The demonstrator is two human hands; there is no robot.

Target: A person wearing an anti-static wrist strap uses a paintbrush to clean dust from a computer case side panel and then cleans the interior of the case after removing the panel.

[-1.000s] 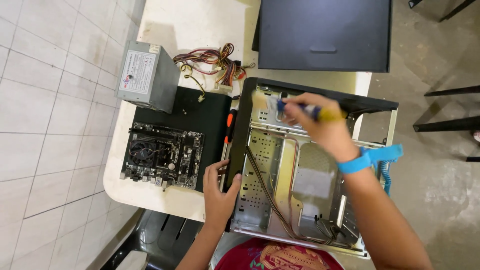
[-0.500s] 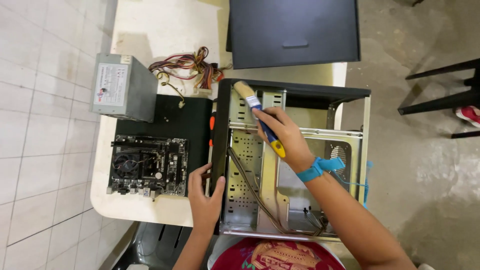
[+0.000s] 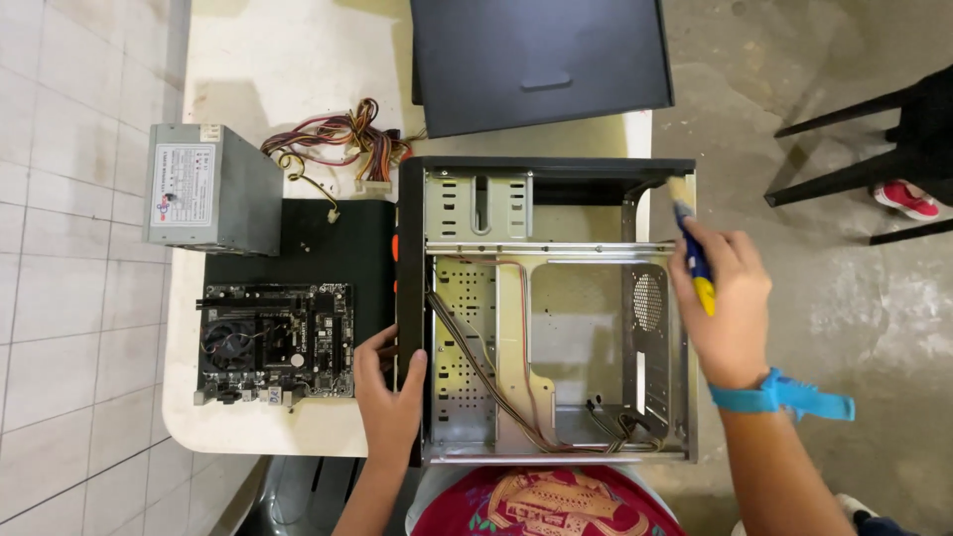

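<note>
An open, empty computer case (image 3: pixel 546 308) lies on its side on a white table (image 3: pixel 298 60). My left hand (image 3: pixel 389 392) grips the case's black front edge at its lower left. My right hand (image 3: pixel 727 298), with a blue strap at the wrist, holds a paintbrush (image 3: pixel 692 248) with a blue and yellow handle. Its bristles touch the case's upper right corner. Loose cables (image 3: pixel 486 382) run across the case floor.
A motherboard (image 3: pixel 273 342) lies on a black mat left of the case. A grey power supply (image 3: pixel 204 203) with coloured wires (image 3: pixel 338 139) sits behind it. A black side panel (image 3: pixel 541 60) lies beyond the case. Black chair legs (image 3: pixel 854 169) stand on the concrete floor at right.
My right hand has carried the brush from the case's upper left interior over to its upper right corner. My left hand has stayed on the front edge.
</note>
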